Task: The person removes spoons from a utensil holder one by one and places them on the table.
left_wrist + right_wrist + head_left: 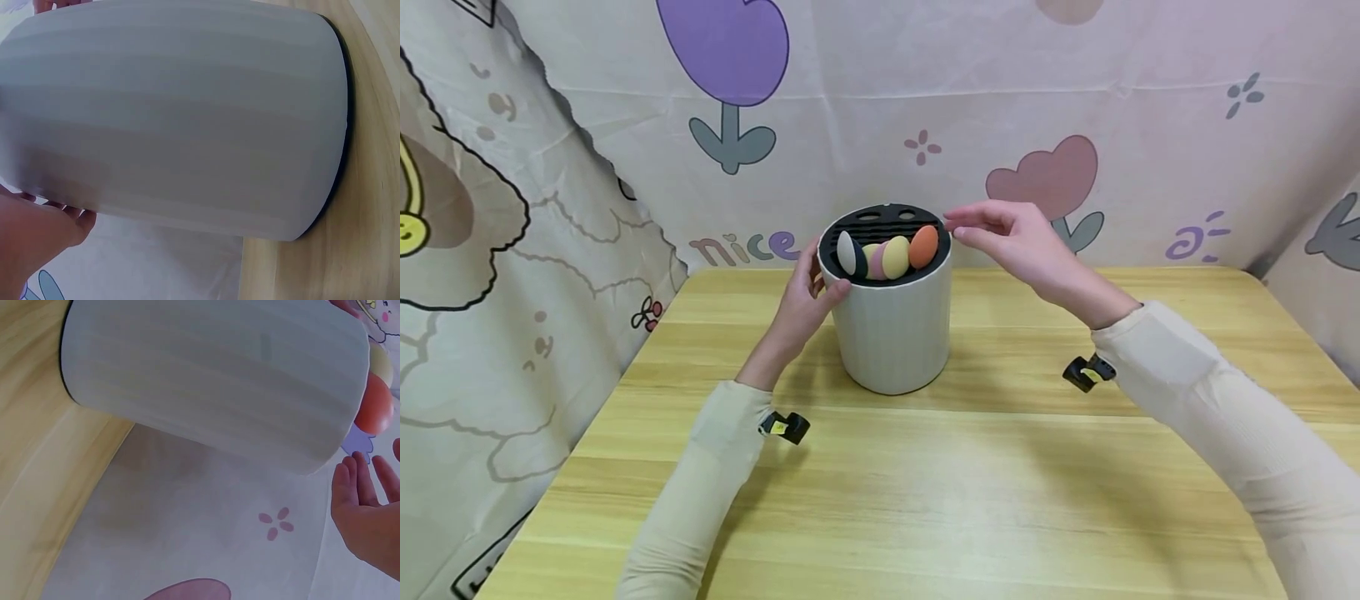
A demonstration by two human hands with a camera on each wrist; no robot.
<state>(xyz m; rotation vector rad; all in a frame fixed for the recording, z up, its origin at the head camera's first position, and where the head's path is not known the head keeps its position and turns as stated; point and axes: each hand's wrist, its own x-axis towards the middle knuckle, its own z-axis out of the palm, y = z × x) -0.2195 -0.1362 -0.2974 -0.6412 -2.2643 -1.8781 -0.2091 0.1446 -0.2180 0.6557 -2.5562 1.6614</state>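
Note:
A white ribbed round knife block (891, 337) with a black slotted top (887, 218) stands upright on the table. Rounded, egg-shaped ends in several colours stick up along its front half, among them a white one (847, 252), a yellow one (895, 257) and an orange one (923, 247). My left hand (801, 304) holds the block's left side near the rim, thumb in front and fingers around behind. At the right of the rim, my right hand (1007, 242) hovers beside the orange end, its fingers loosely bent and holding nothing. In the right wrist view that orange end (375, 405) lies just above the fingertips.
The wooden table (880, 492) spreads out in front of the block. Close behind and at the left hangs a pale curtain (865, 108) printed with flowers and the word "nice". A small black camera sits on each sleeve at the wrist.

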